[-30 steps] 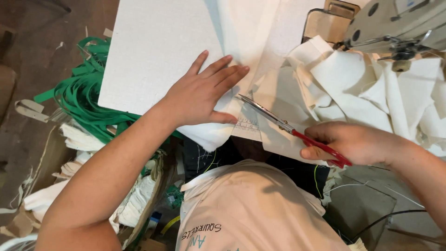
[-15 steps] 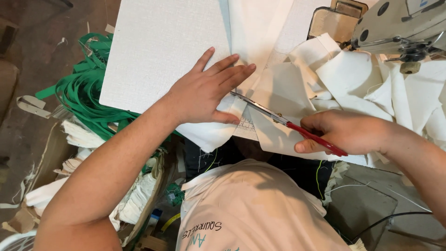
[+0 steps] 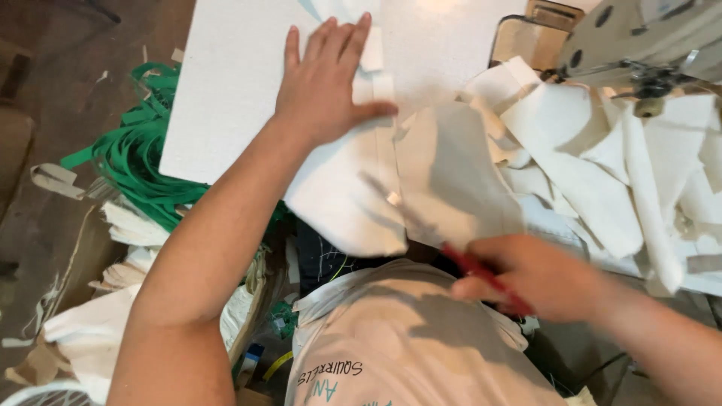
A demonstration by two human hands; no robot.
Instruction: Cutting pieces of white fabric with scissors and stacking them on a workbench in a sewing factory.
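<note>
Overhead, white worktable (image 3: 226, 113) (sewing machine (image 3: 639, 45) beside)

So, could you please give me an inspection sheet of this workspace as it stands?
Surface: white textured table, partly bare.
Job's things: flat cream fabric piece; red-handled scissors, blurred.
Clutter: heap of cream fabric offcuts.
Hands: left hand flat on the fabric; right hand gripping the scissors.
Cables: nothing clearly seen.
Surroundings: beige sewing machine at upper right; tangled green strap and fabric scraps on the floor.
</note>
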